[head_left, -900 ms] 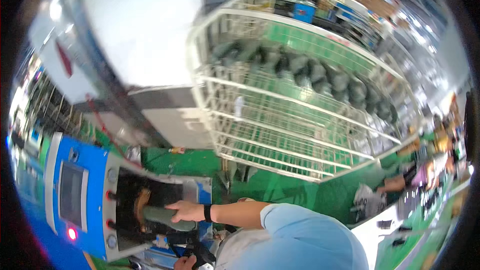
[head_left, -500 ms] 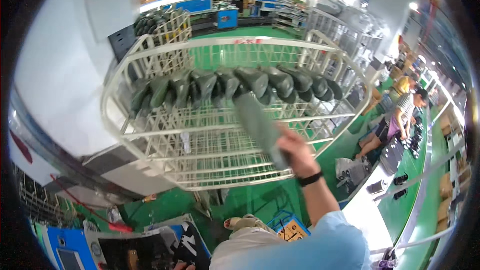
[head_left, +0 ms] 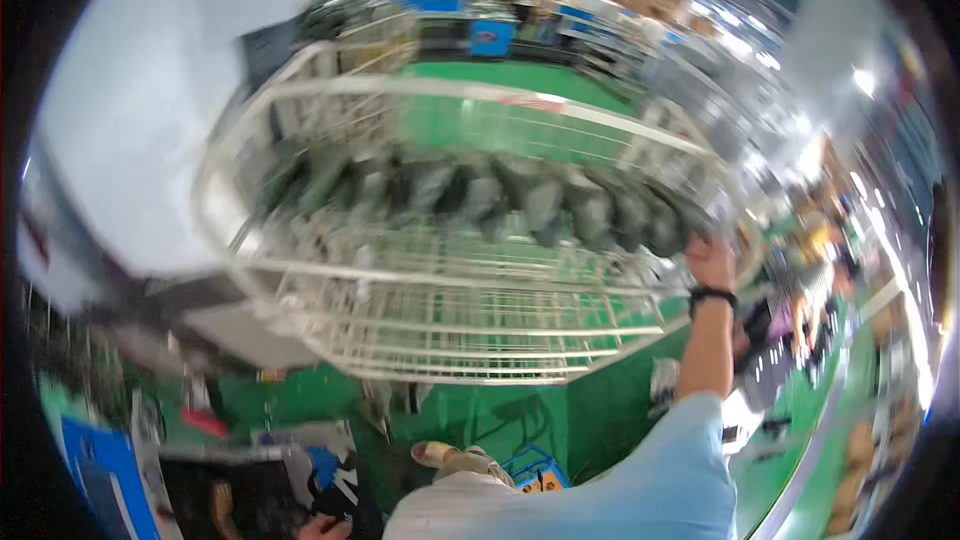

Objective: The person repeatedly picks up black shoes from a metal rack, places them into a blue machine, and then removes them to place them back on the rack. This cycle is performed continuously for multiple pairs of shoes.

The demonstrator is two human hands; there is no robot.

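Note:
A row of dark green shoe lasts (head_left: 540,205) hangs along the upper part of a cream wire rack cart (head_left: 430,268) in front of me. My right hand (head_left: 712,262), a dark band on its wrist, is at the row's right end with its fingers closed on the end of a shoe last (head_left: 668,225). Motion blur softens the fingertips there. Low on the left, my left hand (head_left: 325,528) is partly cut off by the picture's lower edge. It grips the lower end of a black shoe upper (head_left: 347,502) with white marks.
A blue-and-white machine (head_left: 95,470) stands at the lower left, beside a white pillar (head_left: 130,120). Below the cart, a small blue crate (head_left: 540,470) sits on the green floor (head_left: 500,405). Co-workers stand along a bench at the right, blurred.
My right hand has carried the shoe last from before the cart's middle to the right end of the row. The view has shifted and blurred. My left hand stays with the black upper.

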